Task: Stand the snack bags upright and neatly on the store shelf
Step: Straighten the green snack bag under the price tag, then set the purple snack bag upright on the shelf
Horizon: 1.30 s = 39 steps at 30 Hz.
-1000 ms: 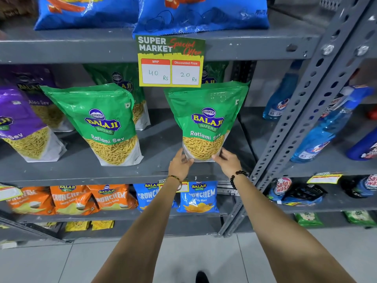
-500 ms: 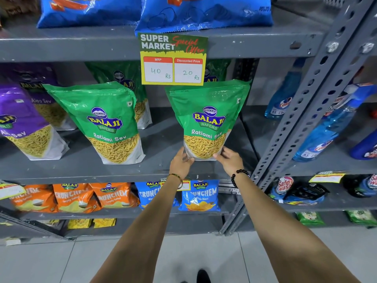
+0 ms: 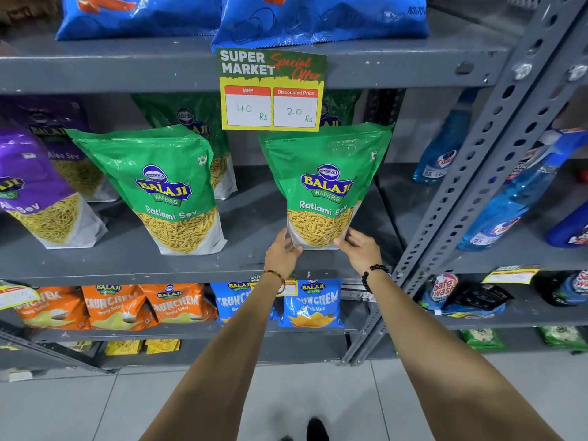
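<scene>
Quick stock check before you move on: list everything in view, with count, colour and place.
held sev bag: one, green, middle shelf, upright
second sev bag: one, green, to its left, leaning; two more green behind
aloo sev bags: two, purple, far left
price card: one, yellow-green, top shelf edge
chip bags: two, blue, top shelf
Crunchem bags: three orange, two blue, lower shelf
spray bottles: at least two, blue, right bay
shelf: grey metal
left hand: at held bag's lower left corner
right hand: at its lower right corner
</scene>
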Available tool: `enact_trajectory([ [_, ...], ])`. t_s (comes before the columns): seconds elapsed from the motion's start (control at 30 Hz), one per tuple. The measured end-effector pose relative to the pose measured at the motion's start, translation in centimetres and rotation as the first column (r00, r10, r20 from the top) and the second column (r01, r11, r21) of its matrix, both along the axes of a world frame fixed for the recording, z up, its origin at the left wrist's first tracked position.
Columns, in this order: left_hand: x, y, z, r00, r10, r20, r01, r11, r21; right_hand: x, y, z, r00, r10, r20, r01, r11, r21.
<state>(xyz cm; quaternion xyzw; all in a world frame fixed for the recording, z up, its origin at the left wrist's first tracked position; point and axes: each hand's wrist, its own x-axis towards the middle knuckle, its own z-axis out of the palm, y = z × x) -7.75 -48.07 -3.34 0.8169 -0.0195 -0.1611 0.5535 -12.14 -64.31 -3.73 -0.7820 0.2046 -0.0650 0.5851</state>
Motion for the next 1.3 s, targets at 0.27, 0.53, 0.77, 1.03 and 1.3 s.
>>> enact_trajectory([
  [0.27, -0.4, 1.4, -0.2, 1.0, -0.024, -0.004, 0.025, 0.998, 0.05, -0.4, 0.5, -0.5, 0.994, -0.104, -0.036, 0.104, 0.995, 0.01],
  [0.53, -1.4, 9.4, -1.4, 0.953, -0.254, 0.166, 0.191, 0.927, 0.322, -2.1, 7.1, -0.9, 0.867, -0.498, 0.013, 0.482, 0.832, -0.274],
  [0.77, 0.0, 25.7, -1.4, 0.95, -0.218, 0.226, 0.127, 0.925, 0.359, -1.3, 21.3, -1.9, 0.91, -0.414, 0.034, 0.405, 0.866, -0.293],
  [1.03, 3.7, 41.5, 0.0, 0.974, 0.124, 0.189, -0.174, 0.945, 0.276, 3.6, 38.8, 0.0, 0.997, 0.074, -0.019, -0.077, 0.949, -0.305],
  [1.3, 9.9, 48.0, 0.7, 0.938, 0.316, 0.142, -0.334, 0.932, 0.137, 12.4, 46.6, 0.5, 0.961, 0.249, -0.12, -0.257, 0.965, -0.053],
])
